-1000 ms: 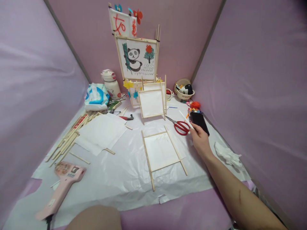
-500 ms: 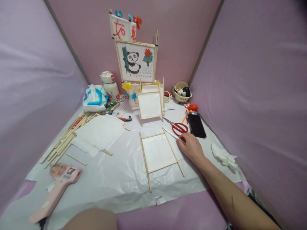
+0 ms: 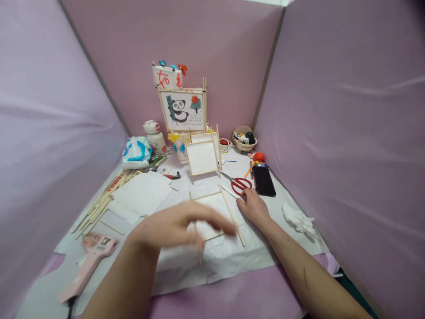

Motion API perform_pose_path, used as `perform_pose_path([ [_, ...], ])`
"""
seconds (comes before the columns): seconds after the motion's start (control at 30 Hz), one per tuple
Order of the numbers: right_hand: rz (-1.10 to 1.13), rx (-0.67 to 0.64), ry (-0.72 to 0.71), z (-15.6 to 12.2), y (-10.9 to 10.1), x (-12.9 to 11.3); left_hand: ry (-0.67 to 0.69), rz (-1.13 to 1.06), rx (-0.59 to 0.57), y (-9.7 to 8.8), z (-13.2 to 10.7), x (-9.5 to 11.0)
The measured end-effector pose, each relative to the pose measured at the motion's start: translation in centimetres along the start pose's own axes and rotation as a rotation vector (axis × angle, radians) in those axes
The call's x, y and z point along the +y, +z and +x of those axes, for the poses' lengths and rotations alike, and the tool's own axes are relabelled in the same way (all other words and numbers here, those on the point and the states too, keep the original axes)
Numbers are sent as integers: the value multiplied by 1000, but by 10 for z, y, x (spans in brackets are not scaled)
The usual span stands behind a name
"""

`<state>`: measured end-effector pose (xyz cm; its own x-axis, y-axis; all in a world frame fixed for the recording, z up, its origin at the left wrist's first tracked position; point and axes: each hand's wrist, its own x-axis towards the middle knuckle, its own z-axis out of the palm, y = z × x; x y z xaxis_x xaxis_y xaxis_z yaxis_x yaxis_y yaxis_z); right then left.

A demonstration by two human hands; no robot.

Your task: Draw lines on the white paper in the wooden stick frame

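My left hand (image 3: 186, 226), blurred by motion, hovers over the small wooden stick frame (image 3: 231, 212) with its fingers stretched apart and nothing in them. It hides much of that frame and its white sheet (image 3: 215, 206), which bears faint marks near the top. My right hand (image 3: 255, 207) rests on the table at the frame's right, thumb and forefinger closed round the near end of a slim white pen (image 3: 229, 192). Just beyond those fingers lie red-handled scissors (image 3: 241, 185), blades pointing away to the left.
Behind stand a small framed white panel (image 3: 202, 158) and a taller panda picture (image 3: 181, 110). At left are white sheets (image 3: 141, 195), wooden sticks (image 3: 96, 212) and a pink glue gun (image 3: 89, 266). A phone (image 3: 264, 180) and crumpled tissue (image 3: 299, 219) lie at right.
My left hand has risen from the bottom edge to above the stick frame. My right hand stays by the pen and scissors. The camera view has tilted up slightly.
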<state>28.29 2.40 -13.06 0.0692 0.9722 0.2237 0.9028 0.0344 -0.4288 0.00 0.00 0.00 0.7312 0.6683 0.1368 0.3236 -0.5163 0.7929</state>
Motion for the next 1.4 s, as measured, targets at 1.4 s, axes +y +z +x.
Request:
perform_pose_path([
  [1.4, 314, 180, -26, -4, 19, 14, -406, 729, 574, 94, -45, -84],
])
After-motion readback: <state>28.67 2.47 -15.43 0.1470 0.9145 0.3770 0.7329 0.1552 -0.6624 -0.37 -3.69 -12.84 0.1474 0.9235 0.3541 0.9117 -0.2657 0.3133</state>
